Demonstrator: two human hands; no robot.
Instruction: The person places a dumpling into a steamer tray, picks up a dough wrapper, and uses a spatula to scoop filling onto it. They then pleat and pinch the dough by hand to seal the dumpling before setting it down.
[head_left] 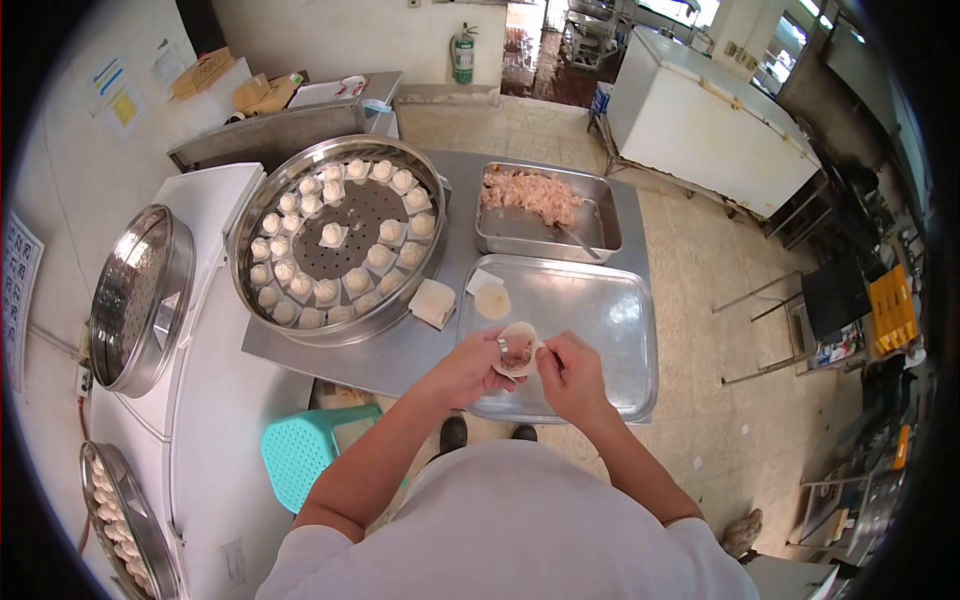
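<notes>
Wrapper (527, 336) lies cupped in your left hand (470, 368), likely to keep its filling (516, 356) in, your right hand (572, 372) pinching the rim, both above the tray (600, 310).

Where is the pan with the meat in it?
In the head view, the meat pan sits at the far end of the table, right of the round steamer and just beyond the flat tray.

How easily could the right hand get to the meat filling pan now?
Probably easily: the right hand pinches the wrapper over the flat tray, and the filling pan sits beyond with only bare tray between; it must let go first.
</notes>
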